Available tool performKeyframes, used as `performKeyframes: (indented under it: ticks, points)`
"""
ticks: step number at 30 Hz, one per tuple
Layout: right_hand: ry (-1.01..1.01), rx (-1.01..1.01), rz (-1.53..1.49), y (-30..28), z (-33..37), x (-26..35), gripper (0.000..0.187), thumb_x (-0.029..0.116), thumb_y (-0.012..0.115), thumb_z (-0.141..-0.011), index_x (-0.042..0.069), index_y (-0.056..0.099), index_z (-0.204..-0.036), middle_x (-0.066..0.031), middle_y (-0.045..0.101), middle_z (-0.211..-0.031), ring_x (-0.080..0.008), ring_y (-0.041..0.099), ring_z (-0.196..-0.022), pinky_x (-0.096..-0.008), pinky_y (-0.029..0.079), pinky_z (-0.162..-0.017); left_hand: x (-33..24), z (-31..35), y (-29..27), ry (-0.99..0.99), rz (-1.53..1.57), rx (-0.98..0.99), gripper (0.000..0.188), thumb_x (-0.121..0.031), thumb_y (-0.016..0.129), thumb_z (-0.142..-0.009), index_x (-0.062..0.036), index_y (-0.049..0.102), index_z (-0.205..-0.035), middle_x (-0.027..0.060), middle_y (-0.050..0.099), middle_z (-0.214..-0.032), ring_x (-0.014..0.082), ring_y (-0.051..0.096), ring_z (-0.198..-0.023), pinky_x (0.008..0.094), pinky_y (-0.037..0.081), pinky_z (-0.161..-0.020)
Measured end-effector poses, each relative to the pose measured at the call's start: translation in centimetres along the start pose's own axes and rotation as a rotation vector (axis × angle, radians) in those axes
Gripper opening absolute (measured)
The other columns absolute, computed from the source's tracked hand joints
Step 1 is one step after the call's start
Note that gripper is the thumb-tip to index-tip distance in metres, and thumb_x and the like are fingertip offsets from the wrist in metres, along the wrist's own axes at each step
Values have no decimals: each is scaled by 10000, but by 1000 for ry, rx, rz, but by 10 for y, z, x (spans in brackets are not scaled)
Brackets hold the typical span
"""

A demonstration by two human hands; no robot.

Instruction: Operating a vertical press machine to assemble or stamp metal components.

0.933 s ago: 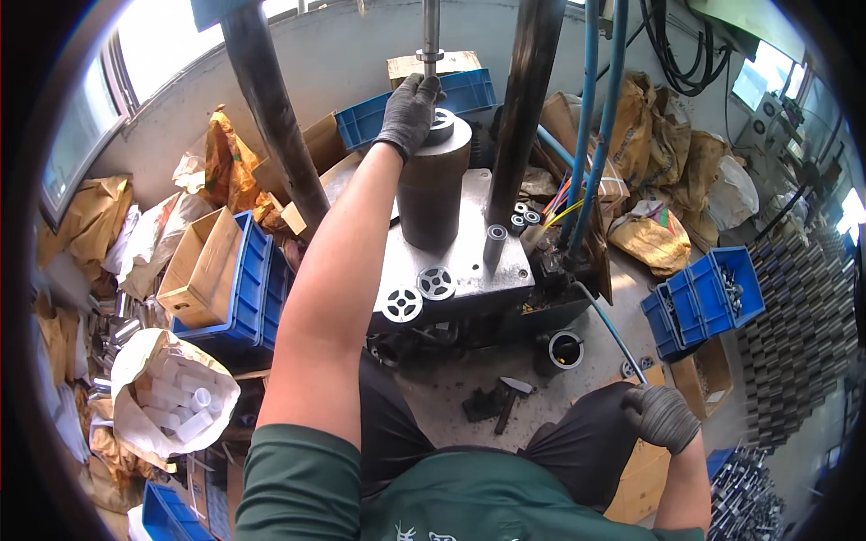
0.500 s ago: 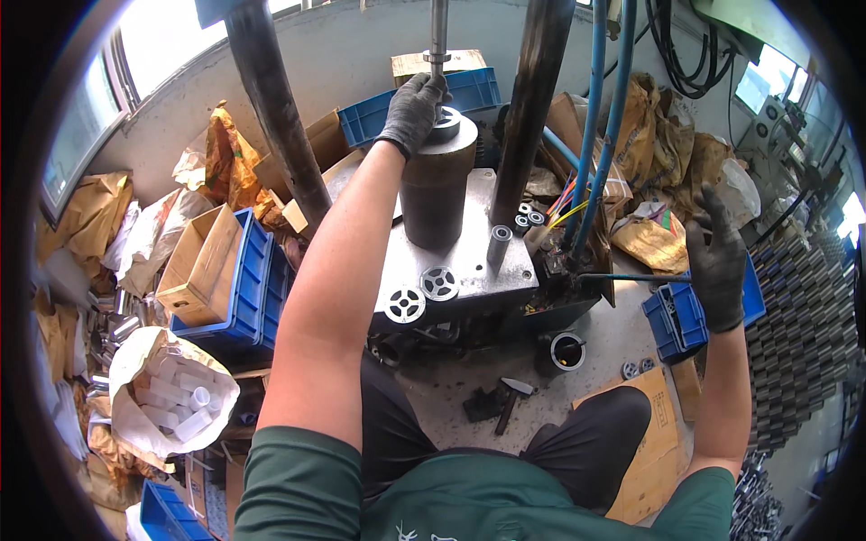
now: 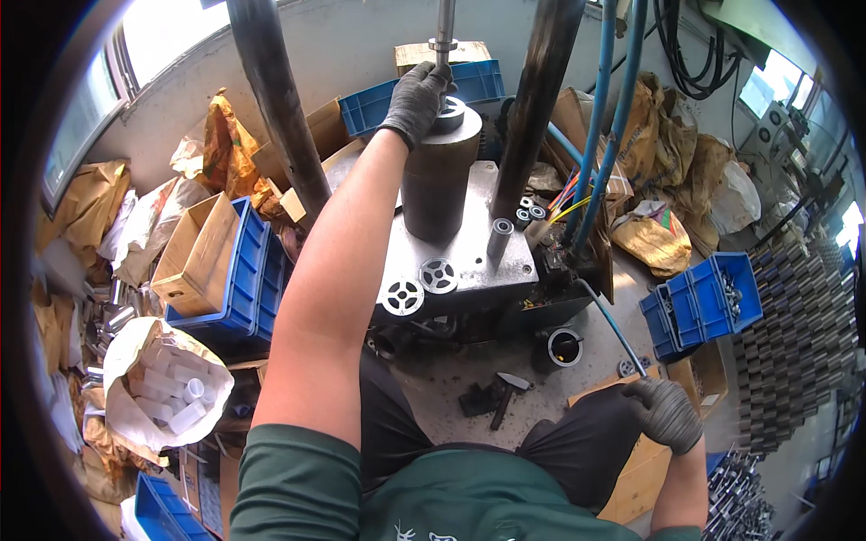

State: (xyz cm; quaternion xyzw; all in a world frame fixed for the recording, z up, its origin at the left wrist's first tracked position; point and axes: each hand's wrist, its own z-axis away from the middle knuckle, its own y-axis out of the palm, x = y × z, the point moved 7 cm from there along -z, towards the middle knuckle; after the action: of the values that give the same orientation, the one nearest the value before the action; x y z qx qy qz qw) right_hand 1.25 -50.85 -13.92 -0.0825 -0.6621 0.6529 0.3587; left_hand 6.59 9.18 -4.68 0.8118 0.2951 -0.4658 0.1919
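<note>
My left hand (image 3: 415, 106), in a dark grey work glove, reaches over a thick dark steel cylinder (image 3: 437, 194). Its fingers are curled around the lower end of an upright metal rod (image 3: 446, 25), just above a black ring (image 3: 448, 114) on the cylinder's top; the fingertips are partly hidden. My right hand (image 3: 666, 415), gloved too, is closed on the end of a long lever (image 3: 615, 326) beside my right knee. Two spoked metal discs (image 3: 438, 276) (image 3: 402, 296) and a short upright tube (image 3: 500, 240) rest on the press's steel table (image 3: 480, 276).
Two dark columns (image 3: 275, 99) (image 3: 539, 99) flank the cylinder. Blue hoses (image 3: 606, 117) hang at right. Blue bins (image 3: 714, 302) (image 3: 236, 279) stand on both sides. A hammer (image 3: 507, 398) and a dark cup (image 3: 559, 350) are on the floor. A sack of clear plastic tubes (image 3: 126, 361) sits left.
My right hand has come down from its raised, open pose and closed on the lever. The lever's end has swung down toward me. My left hand stays at the rod.
</note>
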Motion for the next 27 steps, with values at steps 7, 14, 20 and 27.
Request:
performKeyframes:
  ticks: [7,14,20,27]
  points:
    - [64,-17,-18,27,15,-14,180,197,655,-924,55,748,-982,-238,737,-928,-446,726,-902,-533,575,-821,1,-2,-2,-14,31,3,372,-402,658,-1113,-40,743,-1090,51,763,-935,111,661,-778,289,567,-729]
    - [72,-39,59,21,9,-6,186,231,659,-926,72,748,-963,-227,738,-917,-448,721,-892,-540,569,-817,-7,3,-5,4,57,5,450,-499,721,-1051,-52,743,-1104,51,740,-946,114,672,-804,299,574,-722]
    - [83,64,135,19,5,-1,253,277,663,-935,63,774,-1013,-225,749,-949,-437,731,-904,-523,579,-831,-11,6,-9,16,24,-16,612,-651,737,-988,-50,737,-1103,53,722,-923,118,673,-798,294,569,-716]
    - [32,-3,77,-18,-9,7,343,263,696,-925,51,785,-1179,-204,766,-1048,-418,742,-936,-494,594,-865,-6,1,-10,31,-49,-5,618,-659,695,-1017,-44,748,-1026,49,719,-865,127,670,-759,293,565,-693]
